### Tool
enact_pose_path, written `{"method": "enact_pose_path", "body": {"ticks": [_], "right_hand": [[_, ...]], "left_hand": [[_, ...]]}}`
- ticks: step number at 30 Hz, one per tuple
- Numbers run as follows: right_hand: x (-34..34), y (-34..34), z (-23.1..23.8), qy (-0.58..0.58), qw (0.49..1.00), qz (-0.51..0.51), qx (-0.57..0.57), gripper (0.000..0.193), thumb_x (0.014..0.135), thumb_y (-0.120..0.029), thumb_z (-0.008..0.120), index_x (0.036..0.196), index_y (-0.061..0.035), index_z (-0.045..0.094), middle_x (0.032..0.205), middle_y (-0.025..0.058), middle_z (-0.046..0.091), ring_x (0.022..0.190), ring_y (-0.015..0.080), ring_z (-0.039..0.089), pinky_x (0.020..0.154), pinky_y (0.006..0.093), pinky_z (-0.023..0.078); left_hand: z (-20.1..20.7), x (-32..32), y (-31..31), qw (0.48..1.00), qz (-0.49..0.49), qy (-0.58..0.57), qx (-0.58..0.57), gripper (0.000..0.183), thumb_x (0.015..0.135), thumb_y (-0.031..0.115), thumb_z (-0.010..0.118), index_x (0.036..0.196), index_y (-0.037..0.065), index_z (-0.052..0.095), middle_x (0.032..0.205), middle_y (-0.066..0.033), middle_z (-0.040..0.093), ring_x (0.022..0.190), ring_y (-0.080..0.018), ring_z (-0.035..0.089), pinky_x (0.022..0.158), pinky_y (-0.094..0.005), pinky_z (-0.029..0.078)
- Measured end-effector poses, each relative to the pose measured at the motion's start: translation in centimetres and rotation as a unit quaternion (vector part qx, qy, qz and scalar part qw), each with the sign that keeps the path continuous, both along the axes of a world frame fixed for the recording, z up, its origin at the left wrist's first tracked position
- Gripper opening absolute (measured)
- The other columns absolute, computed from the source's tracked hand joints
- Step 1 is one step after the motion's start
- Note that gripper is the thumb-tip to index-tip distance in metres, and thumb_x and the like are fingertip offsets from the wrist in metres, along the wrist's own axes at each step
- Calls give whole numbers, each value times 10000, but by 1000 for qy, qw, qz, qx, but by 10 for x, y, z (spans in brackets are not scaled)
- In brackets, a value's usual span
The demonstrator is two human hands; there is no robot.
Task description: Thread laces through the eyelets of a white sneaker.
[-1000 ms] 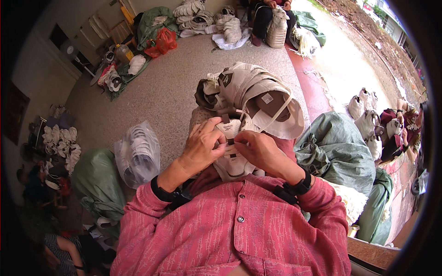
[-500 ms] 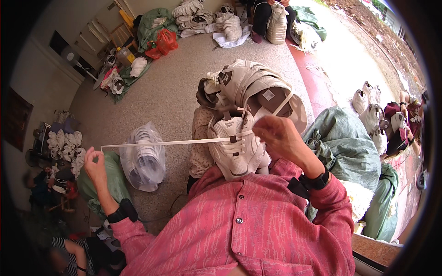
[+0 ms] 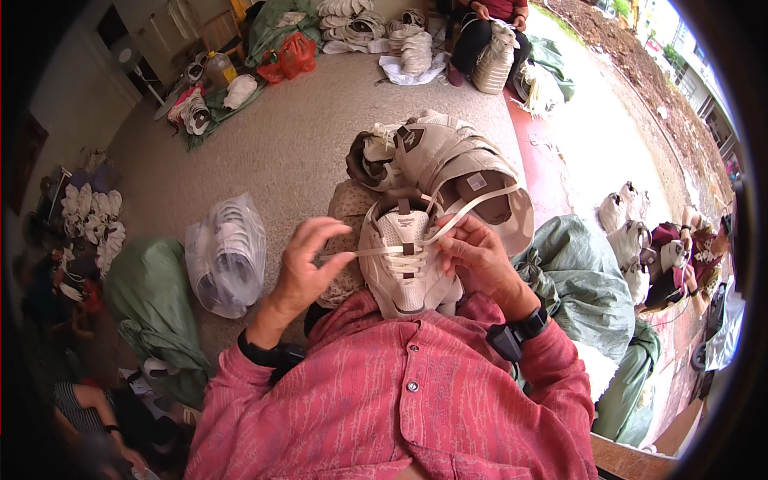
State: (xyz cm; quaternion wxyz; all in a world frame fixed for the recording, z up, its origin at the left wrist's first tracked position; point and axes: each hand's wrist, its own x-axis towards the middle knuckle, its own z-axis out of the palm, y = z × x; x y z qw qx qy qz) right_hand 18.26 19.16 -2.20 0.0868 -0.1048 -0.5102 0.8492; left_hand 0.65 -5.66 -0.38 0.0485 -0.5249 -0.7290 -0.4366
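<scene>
**Pale lace (image 3: pixel 379 251) drawn across a cream shoe (image 3: pixel 406 288)**

The cream shoe is set in front of the person's pink shirt (image 3: pixel 400 384), its toe pointed toward the wearer, and its lower front is crossed by rows of lacing. The left hand (image 3: pixel 310 260) is held just beside it, thumb and fingers spread well apart; the lace is extended to the thumb tip, but whether it is touched cannot be told. The right hand (image 3: pixel 478 254) is placed at the shoe's other side with fingertips drawn close together; whether a pale strand (image 3: pixel 464 211) is pinched there cannot be told. That strand is looped over a stack of similar shoes (image 3: pixel 460 152), by which the far side is filled. On the floor (image 3: pixel 280 152) to the left, more shoes are wrapped in a clear plastic bag (image 3: pixel 226 260).
</scene>
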Motion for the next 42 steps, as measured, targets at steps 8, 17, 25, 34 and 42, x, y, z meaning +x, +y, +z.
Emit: {"method": "enact_pose_path", "body": {"ticks": [8, 17, 25, 34, 42], "right_hand": [[4, -21, 17, -166, 772, -107, 605, 290, 866, -267, 752, 863, 6, 655, 709, 115, 675, 572, 194, 647, 530, 307, 491], [-10, -25, 19, 72, 606, -13, 792, 106, 845, -129, 630, 905, -70, 566, 758, 79, 626, 666, 270, 658, 547, 378, 505], [-18, -42, 31, -5, 523, 13, 852, 110, 867, -101, 583, 819, -69, 489, 667, 95, 604, 580, 300, 619, 528, 411, 476], [-26, 12, 31, 107, 752, 174, 626, 167, 916, -113, 599, 1054, -23, 630, 852, 156, 690, 770, 361, 676, 670, 416, 529], [-43, 21, 45, -64, 777, 310, 543, 181, 977, -135, 598, 1046, 23, 653, 872, 8, 684, 807, 91, 589, 741, 284, 504]], "left_hand": [[4, 20, 44, 967, -73, 245, 0, 219, 728, 107, 758, 934, 79, 688, 924, -42, 606, 885, -241, 601, 747, -369, 496], [4, 25, 55, 958, -61, 278, -47, 96, 771, 97, 675, 839, 62, 618, 894, -56, 571, 862, -239, 568, 751, -376, 476], [6, 31, 56, 994, -41, 98, -37, 141, 868, 147, 603, 915, 32, 537, 916, -135, 536, 856, -350, 539, 781, -418, 458], [16, 15, 53, 969, -10, 55, -241, 237, 936, 257, 612, 877, 30, 576, 764, -161, 667, 711, -384, 660, 597, -462, 497], [1, -10, 58, 968, -53, -145, -199, 361, 872, 332, 733, 696, 35, 626, 603, -27, 584, 555, -113, 514, 532, -309, 410]]}}
